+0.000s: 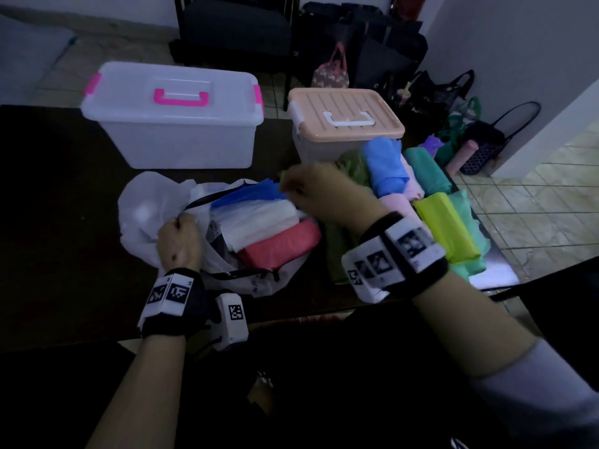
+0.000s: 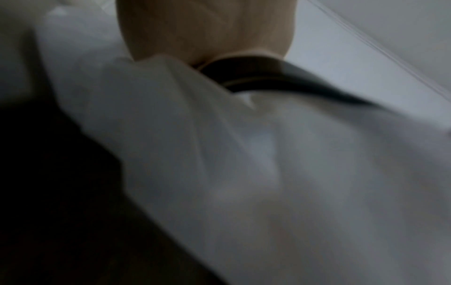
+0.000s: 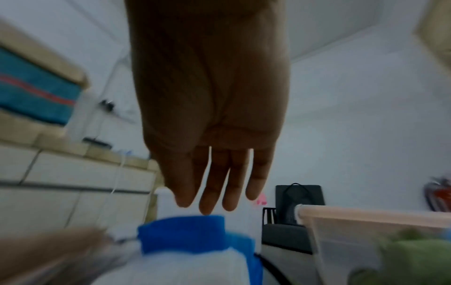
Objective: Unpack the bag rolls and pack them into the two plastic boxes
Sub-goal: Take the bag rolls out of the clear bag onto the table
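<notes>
The two plastic boxes sit at the far side of the dark table (image 1: pixel 48 196), both lidded: the clear box with pink latches (image 1: pixel 175 137) on the left, the peach-lidded box (image 1: pixel 346 113) to its right. Neither has been opened, so this is the unpacking stage.

Nearer, the white plastic bag (image 1: pixel 142 202) lies gaping, with a blue roll (image 1: pixel 249 194), a white roll (image 1: pixel 259 222) and a red roll (image 1: pixel 278 244) inside. Unpacked rolls are heaped at the right, among them a light-blue roll (image 1: pixel 385 163) and a yellow-green roll (image 1: pixel 444 225).

The left hand (image 1: pixel 178 238) has its fingers curled on the bag's rim, holding the mouth open. The right hand (image 1: pixel 321 192) hovers over the blue roll with fingers straight and loose; it seems to hold nothing, though the blur leaves some doubt.

Next, I'd judge, it must close on that blue roll and draw it out.
</notes>
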